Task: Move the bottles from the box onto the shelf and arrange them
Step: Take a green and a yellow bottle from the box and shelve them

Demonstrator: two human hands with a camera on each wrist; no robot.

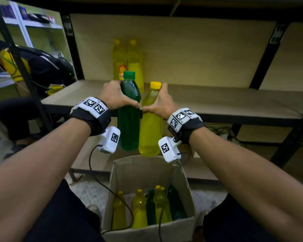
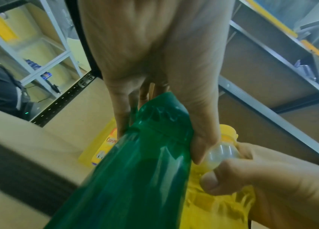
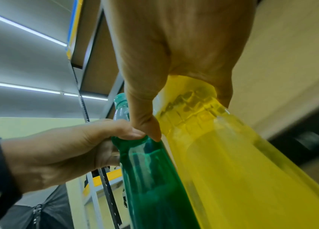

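Observation:
My left hand (image 1: pixel 116 96) grips a green bottle (image 1: pixel 129 123) by its shoulder, its green cap sticking up above my fingers. My right hand (image 1: pixel 160 102) grips a yellow bottle (image 1: pixel 150 130) just under its yellow cap. Both bottles hang upright and side by side in the air, above the open cardboard box (image 1: pixel 149 227) and in front of the shelf board's (image 1: pixel 217 102) edge. Two yellow bottles (image 1: pixel 128 58) stand at the back of the shelf. In the left wrist view the green bottle (image 2: pixel 135 178) fills the middle; in the right wrist view the yellow bottle (image 3: pixel 243 170) does.
Several yellow and green bottles (image 1: pixel 143 206) stand in the box between my knees. Black shelf uprights (image 1: pixel 73 48) frame the bay. A black bag (image 1: pixel 47 63) lies on the neighbouring rack at left. Cables and a power strip (image 1: pixel 224 135) lie on the lower board at right.

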